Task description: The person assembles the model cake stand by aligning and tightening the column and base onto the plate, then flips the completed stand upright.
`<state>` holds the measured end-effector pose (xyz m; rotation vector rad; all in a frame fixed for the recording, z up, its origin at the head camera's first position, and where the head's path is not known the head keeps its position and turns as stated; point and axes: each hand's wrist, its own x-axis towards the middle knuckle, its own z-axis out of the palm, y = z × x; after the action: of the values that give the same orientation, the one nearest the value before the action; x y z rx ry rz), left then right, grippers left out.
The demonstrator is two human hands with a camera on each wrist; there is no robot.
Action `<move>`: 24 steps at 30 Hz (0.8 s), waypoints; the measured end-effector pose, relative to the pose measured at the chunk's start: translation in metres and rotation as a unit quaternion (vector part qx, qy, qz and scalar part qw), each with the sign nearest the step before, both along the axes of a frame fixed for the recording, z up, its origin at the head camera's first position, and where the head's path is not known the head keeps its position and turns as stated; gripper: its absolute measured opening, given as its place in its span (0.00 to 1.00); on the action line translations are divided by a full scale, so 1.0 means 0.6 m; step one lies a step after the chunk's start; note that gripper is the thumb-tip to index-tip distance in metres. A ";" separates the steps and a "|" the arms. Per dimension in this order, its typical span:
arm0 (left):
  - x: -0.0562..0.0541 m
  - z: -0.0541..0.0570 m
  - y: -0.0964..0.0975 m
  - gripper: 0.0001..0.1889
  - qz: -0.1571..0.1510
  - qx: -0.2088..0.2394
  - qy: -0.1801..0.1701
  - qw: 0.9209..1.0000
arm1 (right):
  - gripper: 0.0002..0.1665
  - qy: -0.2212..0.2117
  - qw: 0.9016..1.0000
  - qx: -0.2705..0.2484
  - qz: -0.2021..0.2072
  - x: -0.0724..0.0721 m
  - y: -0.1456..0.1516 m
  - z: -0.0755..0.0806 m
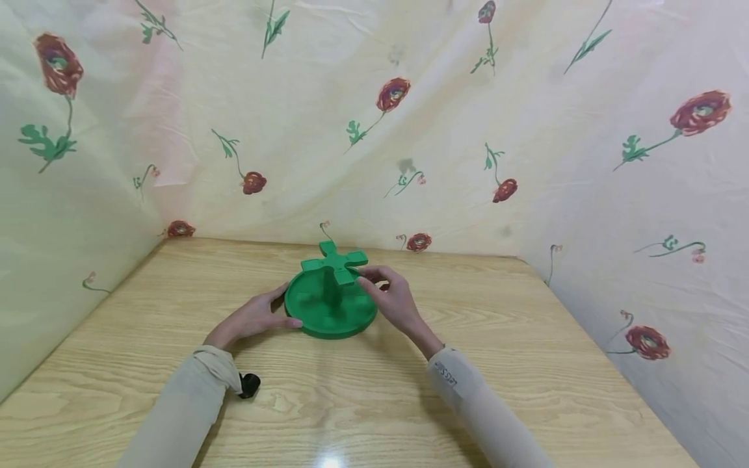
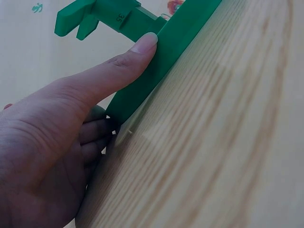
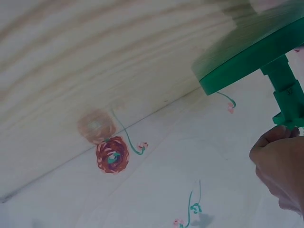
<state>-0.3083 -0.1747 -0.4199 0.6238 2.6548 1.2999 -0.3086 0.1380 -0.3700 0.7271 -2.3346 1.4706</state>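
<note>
A round green base [image 1: 310, 318] with a raised rim sits on the wooden table. From its middle rises a short green post [image 2: 121, 19] with small marks on its side. A four-armed green cross piece [image 1: 336, 261] tops the post. My left hand [image 1: 260, 315] grips the base at its left side, thumb over the rim [image 2: 156, 71] and fingers around the edge. At the upper right, my right hand [image 1: 391, 296] pinches one of the cross's arms between thumb and fingers. The right wrist view shows those fingertips [image 3: 278, 133] at the cross; part of it is cut off.
The wood-grained table [image 1: 468, 364] runs back to a pale cloth [image 1: 304, 149] with red flowers, which hangs behind and along both sides. A small black object [image 1: 249, 385] shows beside the left sleeve cuff.
</note>
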 end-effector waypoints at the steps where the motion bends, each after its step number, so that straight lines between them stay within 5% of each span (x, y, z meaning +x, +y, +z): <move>1: -0.001 0.000 0.000 0.57 0.000 0.001 -0.001 1.000 | 0.15 0.002 1.000 -0.003 -0.009 -0.003 0.001 -0.001; 9: -0.003 -0.004 -0.001 0.58 -0.001 0.002 -0.002 1.000 | 0.22 0.001 0.999 -0.003 -0.053 -0.035 0.009 -0.003; 24: -0.004 -0.005 -0.001 0.58 0.004 -0.005 0.002 1.000 | 0.33 -0.043 0.997 0.042 0.039 -0.066 -0.002 -0.004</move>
<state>-0.3110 -0.1754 -0.4226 0.6152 2.6675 1.2878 -0.3481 0.1365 -0.3722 0.7989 -2.4730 1.4705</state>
